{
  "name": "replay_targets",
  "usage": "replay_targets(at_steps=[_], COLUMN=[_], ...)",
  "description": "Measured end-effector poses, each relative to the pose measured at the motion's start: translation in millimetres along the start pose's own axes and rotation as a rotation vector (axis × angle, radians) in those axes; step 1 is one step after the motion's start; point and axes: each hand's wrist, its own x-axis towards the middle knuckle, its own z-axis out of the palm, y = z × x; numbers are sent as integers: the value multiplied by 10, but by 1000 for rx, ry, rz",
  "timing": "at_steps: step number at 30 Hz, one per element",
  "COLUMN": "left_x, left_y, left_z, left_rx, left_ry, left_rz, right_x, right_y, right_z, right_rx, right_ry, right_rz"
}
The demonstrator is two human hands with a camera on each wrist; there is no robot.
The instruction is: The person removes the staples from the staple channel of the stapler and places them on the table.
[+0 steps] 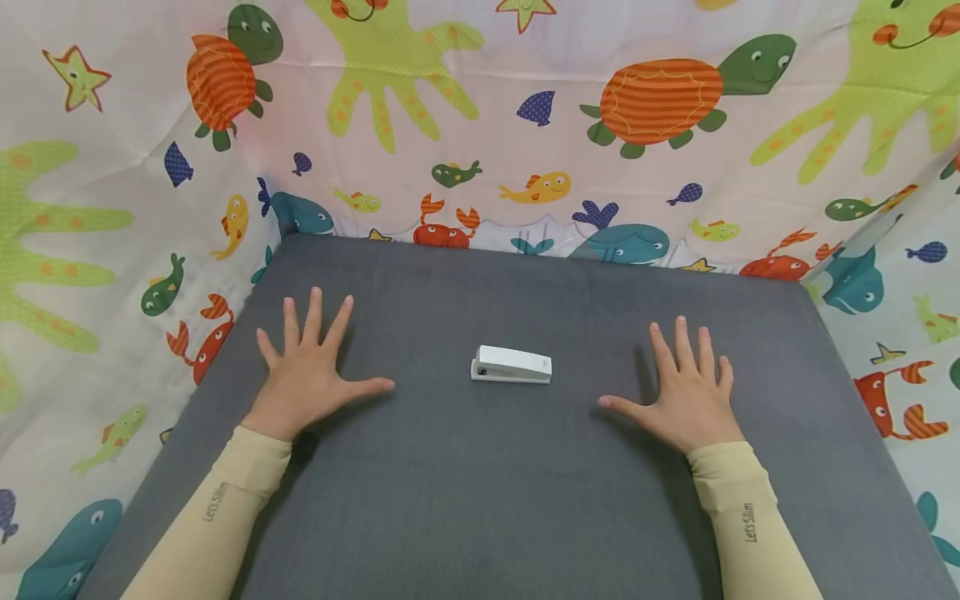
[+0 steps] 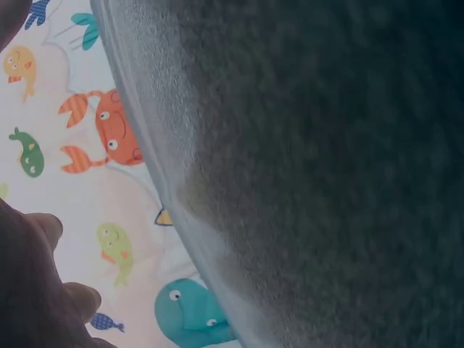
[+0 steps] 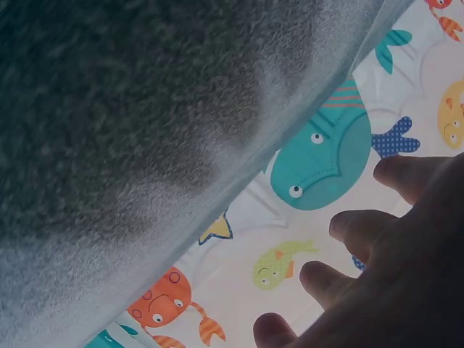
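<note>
Stapler [image 1: 513,365]: one was present. Left hand [image 1: 306,375]: one. Right hand [image 1: 688,396]: one; hands totalled two. Sleeves [image 1: 213,508]: two. Tabletop [image 1: 480,500]: one. Whole printed turtles [image 1: 662,102]: two were visible.

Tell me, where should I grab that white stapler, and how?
Probably pinch the stapler across its two long sides, near the middle, coming down from above. It's long and narrow, lies base-down on the grey table stretching left to right, and its top faces up, uncovered.
</note>
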Motion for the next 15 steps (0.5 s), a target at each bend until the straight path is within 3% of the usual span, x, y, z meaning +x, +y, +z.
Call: replay_targets(at_steps=[8, 15], left_x=[36, 80], left_y=[136, 329], left_z=[35, 44], left_rx=[-4, -28], left_ry=[13, 27], left_rz=[-3, 26], right_x=[23, 120], right_y=[-73, -287], right_z=[20, 76], right_rx=[0, 9], right_ry=[20, 34], right_rz=[-4, -30])
